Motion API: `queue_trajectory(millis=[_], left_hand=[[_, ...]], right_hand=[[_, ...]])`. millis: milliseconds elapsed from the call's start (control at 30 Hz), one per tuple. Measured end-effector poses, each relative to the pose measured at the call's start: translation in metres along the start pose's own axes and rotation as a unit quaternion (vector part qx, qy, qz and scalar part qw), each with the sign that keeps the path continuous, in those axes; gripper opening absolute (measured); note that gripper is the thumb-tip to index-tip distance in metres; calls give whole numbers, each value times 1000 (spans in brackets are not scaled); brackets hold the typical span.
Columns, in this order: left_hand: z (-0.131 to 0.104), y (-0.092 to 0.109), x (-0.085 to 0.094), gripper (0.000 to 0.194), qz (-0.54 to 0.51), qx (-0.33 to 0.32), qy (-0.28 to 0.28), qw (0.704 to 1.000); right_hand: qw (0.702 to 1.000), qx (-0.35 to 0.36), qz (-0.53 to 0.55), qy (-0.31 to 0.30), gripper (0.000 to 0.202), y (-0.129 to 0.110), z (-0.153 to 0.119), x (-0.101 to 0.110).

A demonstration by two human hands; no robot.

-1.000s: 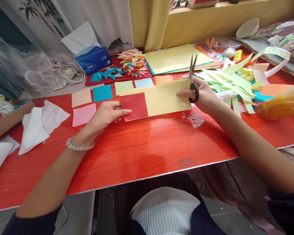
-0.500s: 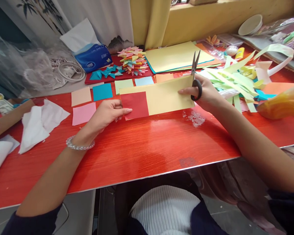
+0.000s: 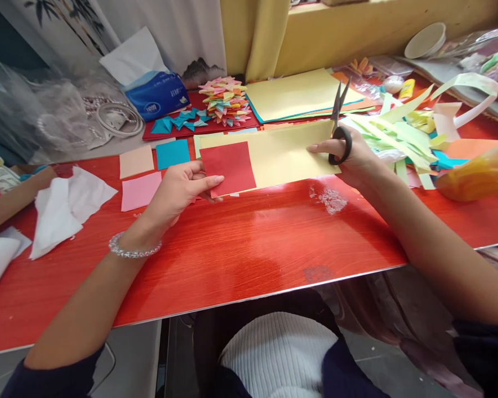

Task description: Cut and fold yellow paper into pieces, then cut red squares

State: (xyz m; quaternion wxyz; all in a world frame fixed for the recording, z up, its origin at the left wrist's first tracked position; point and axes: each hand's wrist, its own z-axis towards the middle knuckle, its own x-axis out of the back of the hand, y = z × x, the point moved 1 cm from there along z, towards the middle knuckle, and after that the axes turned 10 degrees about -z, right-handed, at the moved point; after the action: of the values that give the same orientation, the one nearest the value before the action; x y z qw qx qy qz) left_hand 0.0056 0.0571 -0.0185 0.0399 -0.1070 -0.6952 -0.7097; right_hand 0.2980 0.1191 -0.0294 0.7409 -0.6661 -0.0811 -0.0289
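My left hand [image 3: 186, 188] is closed on a red paper square [image 3: 228, 168] and the left end of a yellow paper strip [image 3: 290, 152], its thumb on top of the red square. The square lies over the strip, close to its lower edge. At the strip's right end, my right hand [image 3: 357, 152] is closed round black-handled scissors [image 3: 340, 124], blades pointing up and slightly parted. The right fingers also hold that end of the yellow strip. Both papers are lifted above the red table [image 3: 249, 249].
Pink [image 3: 141, 191], peach [image 3: 136, 161] and blue paper squares [image 3: 172, 153] lie at the left. Behind are a tissue pack [image 3: 157, 94], folded paper pieces [image 3: 226, 102] and yellow sheets [image 3: 299, 94]. Pale green strips [image 3: 398, 138] heap at the right; crumpled tissue [image 3: 72, 202] lies far left.
Both hands have raised the yellow strip slightly, and its right end has shifted right with the scissors. The red square has tilted a little and moved up with my left hand.
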Motion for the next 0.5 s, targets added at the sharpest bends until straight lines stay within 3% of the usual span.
queue_trajectory(millis=[100, 233, 500], left_hand=[[0, -5, 0, 18, 68, -59, 26, 996], [4, -16, 3, 27, 213, -148, 74, 963], [7, -22, 8, 34, 280, -121, 47, 951]], right_hand=[[996, 61, 36, -46, 22, 0, 0, 0], [992, 100, 31, -64, 32, 3, 1, 2], [992, 87, -70, -65, 33, 5, -1, 1]])
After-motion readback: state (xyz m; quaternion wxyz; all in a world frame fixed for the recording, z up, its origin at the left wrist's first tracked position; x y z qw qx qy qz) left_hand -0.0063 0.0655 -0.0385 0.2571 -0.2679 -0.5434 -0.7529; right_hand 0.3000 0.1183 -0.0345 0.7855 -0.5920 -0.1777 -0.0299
